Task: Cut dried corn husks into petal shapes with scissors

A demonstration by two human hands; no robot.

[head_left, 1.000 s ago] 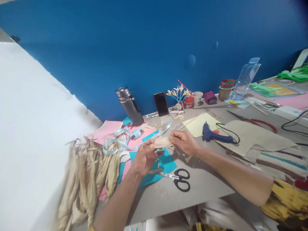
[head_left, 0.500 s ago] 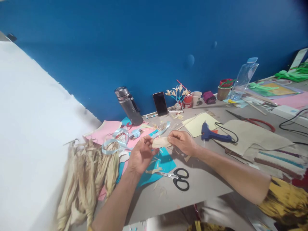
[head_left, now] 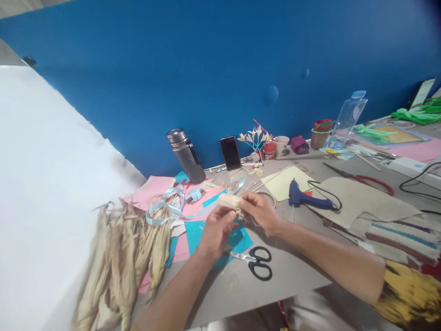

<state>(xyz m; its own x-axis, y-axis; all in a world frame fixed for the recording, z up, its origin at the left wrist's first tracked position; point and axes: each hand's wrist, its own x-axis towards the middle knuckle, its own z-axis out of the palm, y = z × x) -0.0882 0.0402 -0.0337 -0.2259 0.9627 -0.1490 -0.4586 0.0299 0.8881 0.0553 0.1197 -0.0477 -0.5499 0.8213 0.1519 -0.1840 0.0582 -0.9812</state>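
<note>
Pale strip [head_left: 227, 201] was found raised above the middle of the table [head_left: 289, 262], between the person's two hands. The right hand [head_left: 260, 211] had a narrow grip, thumb and fingers pinching the strip's right end. The left hand [head_left: 217, 232] had its thumb and fingers drawn together at the near edge of the strip; whether that grip pinched it could not be told.

Scissors [head_left: 247, 258] with black handles lay just nearer than the hands, blades toward a blue sheet [head_left: 245, 240] that was partly hidden by the left hand. A bundle of dried husks [head_left: 119, 262] lay at the near left. To the right of the hands, a blue glue gun [head_left: 308, 199] lay beside a pale yellow sheet [head_left: 284, 184]. A flask [head_left: 189, 161] and a phone [head_left: 230, 154] stood at the far side, by the blue wall [head_left: 213, 69].
</note>
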